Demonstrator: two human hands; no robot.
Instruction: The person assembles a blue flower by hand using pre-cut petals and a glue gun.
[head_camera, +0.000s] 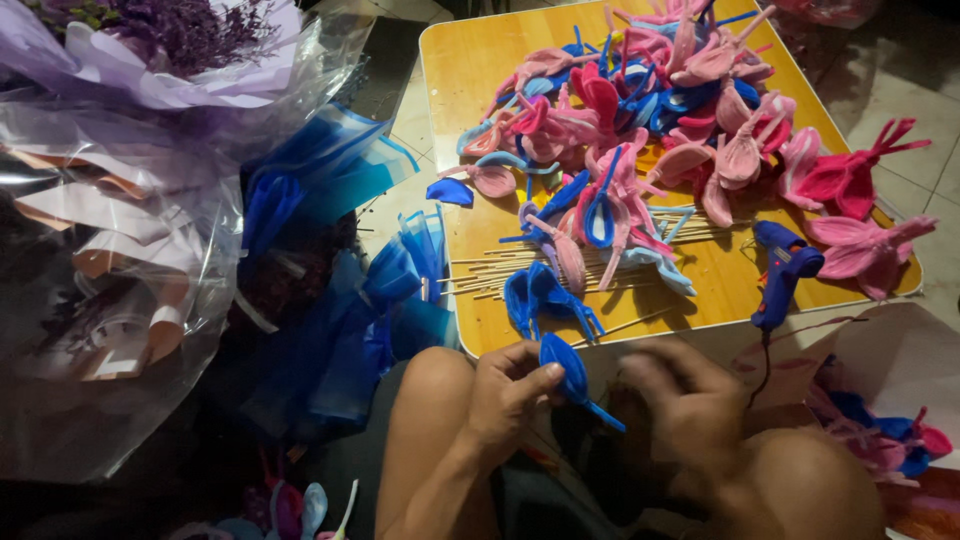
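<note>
Hands sat just off the tabletop's (470, 60) near edge: left hand (505, 395) pinched a blue fuzzy pipe-cleaner petal (570, 372) upright by its stem, right hand (690, 400) too blurred to tell, blue glue gun (782, 272) within reach near the right corner.

Left hand (505, 390) pinches a blue petal (570, 375) beside blurred right hand (680, 400).
</note>
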